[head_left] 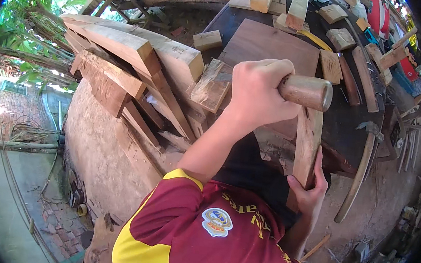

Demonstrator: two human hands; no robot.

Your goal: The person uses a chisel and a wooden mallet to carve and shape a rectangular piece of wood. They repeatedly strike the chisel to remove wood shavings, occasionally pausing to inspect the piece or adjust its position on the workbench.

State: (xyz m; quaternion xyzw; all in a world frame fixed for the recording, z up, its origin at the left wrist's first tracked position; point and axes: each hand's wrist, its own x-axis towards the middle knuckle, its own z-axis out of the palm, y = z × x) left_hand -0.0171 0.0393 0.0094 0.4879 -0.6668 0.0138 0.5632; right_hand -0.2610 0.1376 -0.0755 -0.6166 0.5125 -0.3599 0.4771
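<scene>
My left hand makes a fist around a thick, round, polished wooden handle, whose blunt end sticks out on the right. The other end of that tool is hidden, so I cannot tell its kind. Directly below the handle stands a long brown wooden piece, its upper end close under the fist; whether they touch I cannot tell. Lower on this piece, my right hand grips it, thumb on the left side and fingers along the right. A rough wood block lies just left of my left fist.
Long squared timbers lean in a stack at the left. A brown board lies on the dark worktable, with small blocks and curved tool handles at the right. A hammer hangs by the table's right edge.
</scene>
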